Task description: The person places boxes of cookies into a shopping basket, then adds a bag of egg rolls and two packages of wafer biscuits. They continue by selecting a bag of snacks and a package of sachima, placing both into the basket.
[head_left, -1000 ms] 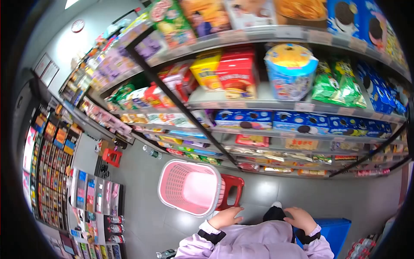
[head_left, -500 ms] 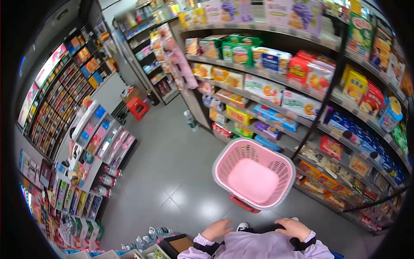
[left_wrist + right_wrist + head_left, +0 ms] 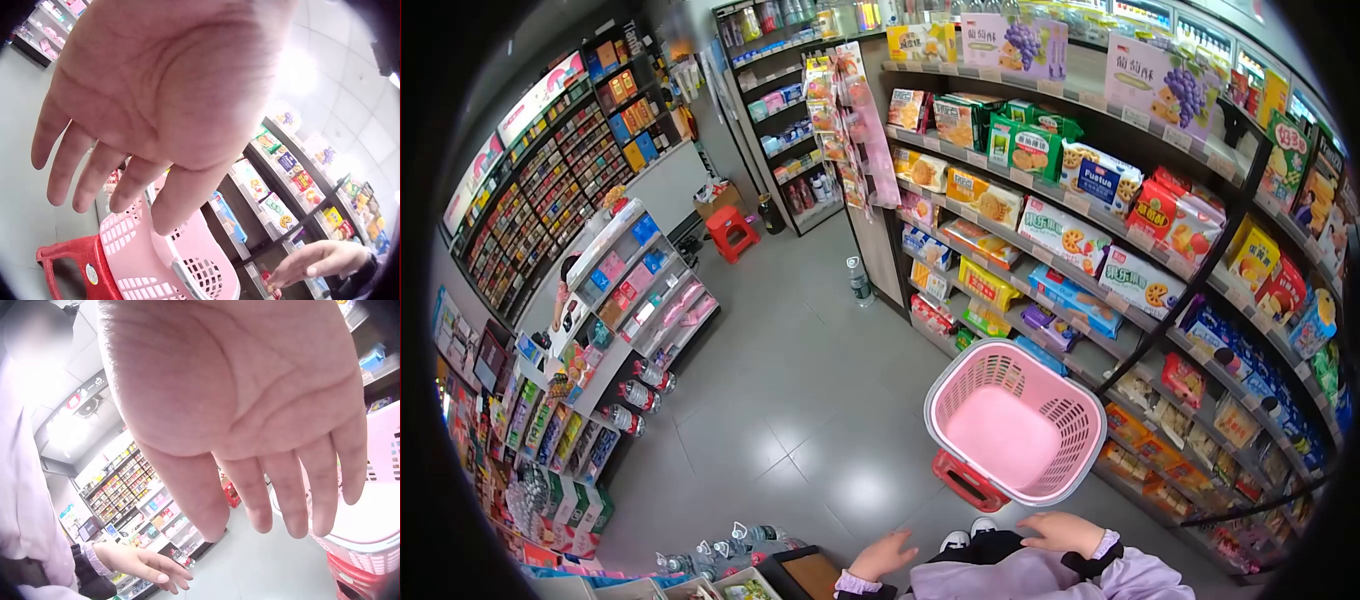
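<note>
A pink plastic basket (image 3: 1010, 425) with a grey rim stands on a red stool (image 3: 970, 482) in front of the person, and nothing lies in it. My left hand (image 3: 884, 555) hangs in the air left of the basket, its fingers extended. In the left wrist view the bare palm of the left hand (image 3: 162, 94) shows, holding nothing. My right hand (image 3: 1062, 533) is held just this side of the basket, apart from its rim. The right wrist view shows that hand's palm (image 3: 250, 387) with straight fingers and nothing in them.
Shelves of boxed and bagged biscuits (image 3: 1065, 232) run along the right. A counter rack (image 3: 635, 285) with several large bottles (image 3: 640, 395) beside it is at the left. A water bottle (image 3: 859, 282) stands on the floor, and another red stool (image 3: 731, 234) is farther back.
The head view has swung left, so the basket and shelves sit further right, and the counter side has come into view. Both hands stay free of objects.
</note>
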The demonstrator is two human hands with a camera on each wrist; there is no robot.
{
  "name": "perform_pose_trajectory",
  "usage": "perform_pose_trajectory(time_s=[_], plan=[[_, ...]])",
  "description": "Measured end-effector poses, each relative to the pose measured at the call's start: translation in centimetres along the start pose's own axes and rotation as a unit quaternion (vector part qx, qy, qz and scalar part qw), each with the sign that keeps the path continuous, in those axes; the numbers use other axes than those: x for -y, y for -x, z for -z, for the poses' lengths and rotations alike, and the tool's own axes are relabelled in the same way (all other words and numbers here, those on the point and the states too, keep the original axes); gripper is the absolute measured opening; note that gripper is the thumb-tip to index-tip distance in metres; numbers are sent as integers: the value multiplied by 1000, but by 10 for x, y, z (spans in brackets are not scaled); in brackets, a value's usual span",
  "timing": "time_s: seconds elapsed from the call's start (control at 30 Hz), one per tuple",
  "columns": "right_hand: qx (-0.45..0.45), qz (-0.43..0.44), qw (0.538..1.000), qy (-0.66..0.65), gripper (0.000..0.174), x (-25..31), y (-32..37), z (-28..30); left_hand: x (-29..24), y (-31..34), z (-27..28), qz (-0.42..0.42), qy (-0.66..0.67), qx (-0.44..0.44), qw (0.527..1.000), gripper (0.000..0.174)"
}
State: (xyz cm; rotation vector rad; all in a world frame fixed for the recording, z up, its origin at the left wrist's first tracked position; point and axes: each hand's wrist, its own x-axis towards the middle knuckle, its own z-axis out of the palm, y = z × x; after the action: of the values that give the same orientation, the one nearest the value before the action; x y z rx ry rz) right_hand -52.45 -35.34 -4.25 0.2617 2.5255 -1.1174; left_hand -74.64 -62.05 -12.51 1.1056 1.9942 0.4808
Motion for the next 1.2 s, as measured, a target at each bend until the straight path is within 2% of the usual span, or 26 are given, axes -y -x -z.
perform_pose_trajectory(time_s=[0.07, 0.23, 0.4, 0.47, 0.6, 0.67, 0.77, 0.87, 0.93, 1.03, 1.13, 1.2], plan=[[-19, 3, 1000, -10, 41, -4, 3, 8, -22, 1, 9, 30, 14, 28, 999, 54], [-89, 20, 995, -46, 41, -28, -2, 10, -42, -2, 20, 12, -2, 11, 1000, 53], [-31, 8, 998, -48, 41, -30, -18, 7, -40, 8, 38, 49, 56, 16, 997, 54], [-46, 31, 997, -57, 41, -27, -28, 8, -28, 13, 48, 81, 70, 24, 994, 55], [-99, 43, 993, -38, 35, -5, -61, 12, 15, 11, 69, 69, 84, 0, 994, 55], [-85, 28, 995, -43, 35, 11, -88, 11, 34, 12, 89, 62, 102, -16, 993, 55], [-62, 23, 998, -8, 36, 47, -144, 4, 93, 16, 113, 22, 95, -42, 994, 54], [-66, 57, 994, 71, 37, 87, -206, -15, 140, 44, 156, 84, 104, -71, 989, 54], [4, 84, 995, 51, 38, 125, -248, -12, 171, 66, 180, 137, 116, -80, 981, 51], [10, 89, 996, 22, 38, 165, -295, -16, 268, 83, 177, 133, 134, -115, 975, 55], [-9, 82, 997, -3, 37, 175, -319, -21, 277, 100, 209, 203, 162, -95, 961, 46], [-7, 85, 996, -5, 35, 176, -326, -14, 286, 89, 226, 165, 109, -106, 975, 43]])
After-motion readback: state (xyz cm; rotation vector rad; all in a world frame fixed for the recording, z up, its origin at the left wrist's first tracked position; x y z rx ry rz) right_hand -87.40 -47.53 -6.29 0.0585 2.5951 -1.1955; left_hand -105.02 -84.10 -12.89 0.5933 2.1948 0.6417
